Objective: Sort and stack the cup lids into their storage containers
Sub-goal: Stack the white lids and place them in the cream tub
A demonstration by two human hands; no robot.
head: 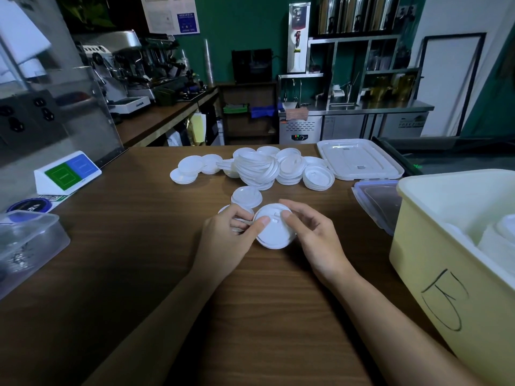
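Both hands hold a short stack of white cup lids (pixel 274 231) just above the wooden counter (pixel 139 260). My left hand (pixel 227 240) grips its left rim, thumb on top, with a smaller white lid (pixel 237 210) partly hidden behind the fingers. My right hand (pixel 312 235) pinches the stack's right side, thumb on the top face. One more lid (pixel 246 195) lies just beyond. A loose pile of white lids (pixel 256 168) sprawls at the far middle of the counter. A pale yellow storage bin (pixel 434 246) at the right holds white lids inside.
A white bin cover (pixel 359 160) lies far right, a clear blue-rimmed cover (pixel 381 201) leans by the bin. A clear plastic container (pixel 25 243) sits at the left edge, behind it a white sign stand (pixel 67 172) and acrylic screen. Counter drops off behind the pile.
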